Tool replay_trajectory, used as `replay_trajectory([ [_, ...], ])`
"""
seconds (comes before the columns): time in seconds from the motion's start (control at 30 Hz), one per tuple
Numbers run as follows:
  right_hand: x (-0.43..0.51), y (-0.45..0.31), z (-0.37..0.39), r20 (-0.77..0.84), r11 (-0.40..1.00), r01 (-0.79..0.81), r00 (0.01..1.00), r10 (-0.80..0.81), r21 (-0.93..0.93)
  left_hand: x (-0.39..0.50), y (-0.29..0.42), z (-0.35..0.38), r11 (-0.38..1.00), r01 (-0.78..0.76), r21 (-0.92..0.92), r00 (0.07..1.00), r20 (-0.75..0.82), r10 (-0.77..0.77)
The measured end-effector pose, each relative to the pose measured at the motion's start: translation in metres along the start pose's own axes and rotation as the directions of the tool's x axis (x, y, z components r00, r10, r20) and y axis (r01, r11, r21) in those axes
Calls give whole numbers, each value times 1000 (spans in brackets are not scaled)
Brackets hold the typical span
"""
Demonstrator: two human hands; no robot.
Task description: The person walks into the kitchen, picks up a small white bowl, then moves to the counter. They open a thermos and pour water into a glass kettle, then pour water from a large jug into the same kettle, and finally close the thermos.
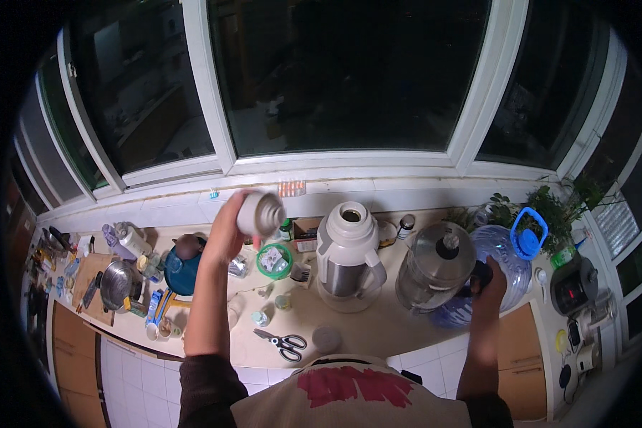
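Note:
A cream screw lid (260,215), somewhat blurred, is in my left hand (231,227) above the counter. Before me stands a cream vacuum flask (349,267) with a steel band and a side handle; its round mouth is uncovered. To the right of the flask is a clear kettle (433,267) with a steel lid and black knob. My right hand (489,286) grips its dark handle. Whether the kettle touches the counter, I cannot tell.
Behind the kettle lies a large water bottle (500,257) with a blue carrying handle. Scissors (282,343) and a round translucent lid (327,339) lie near the front edge. Left of the flask are a green basket (274,261) and small jars (260,318); farther left, a steel pot (119,283).

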State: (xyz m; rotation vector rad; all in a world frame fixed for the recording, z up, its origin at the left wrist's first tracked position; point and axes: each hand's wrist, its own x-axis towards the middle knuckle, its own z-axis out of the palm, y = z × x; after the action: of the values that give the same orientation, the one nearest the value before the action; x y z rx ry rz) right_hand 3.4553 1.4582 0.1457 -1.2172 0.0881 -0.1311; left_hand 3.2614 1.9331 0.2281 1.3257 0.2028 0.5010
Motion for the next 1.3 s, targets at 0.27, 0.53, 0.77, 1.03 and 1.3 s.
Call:
replay_trajectory([
  [0.27,51,-23,73,144,989,-38,988,59,-143,-132,-113,-68,932,113,-345,917,-326,-232],
  [0.53,84,-33,122,154,921,11,987,53,-389,-201,-131,-79,879,44,-475,839,-459,-290],
  [0.77,86,-44,156,163,860,27,984,67,-510,-200,-115,-68,807,-96,-582,777,-551,-305],
  [1.03,95,-51,174,288,848,108,956,54,-519,-206,-119,-70,780,-135,-611,836,-493,-242],
  [1.3,101,-58,181,364,835,182,931,24,-519,-206,-124,-75,765,-139,-629,806,-520,-281],
])
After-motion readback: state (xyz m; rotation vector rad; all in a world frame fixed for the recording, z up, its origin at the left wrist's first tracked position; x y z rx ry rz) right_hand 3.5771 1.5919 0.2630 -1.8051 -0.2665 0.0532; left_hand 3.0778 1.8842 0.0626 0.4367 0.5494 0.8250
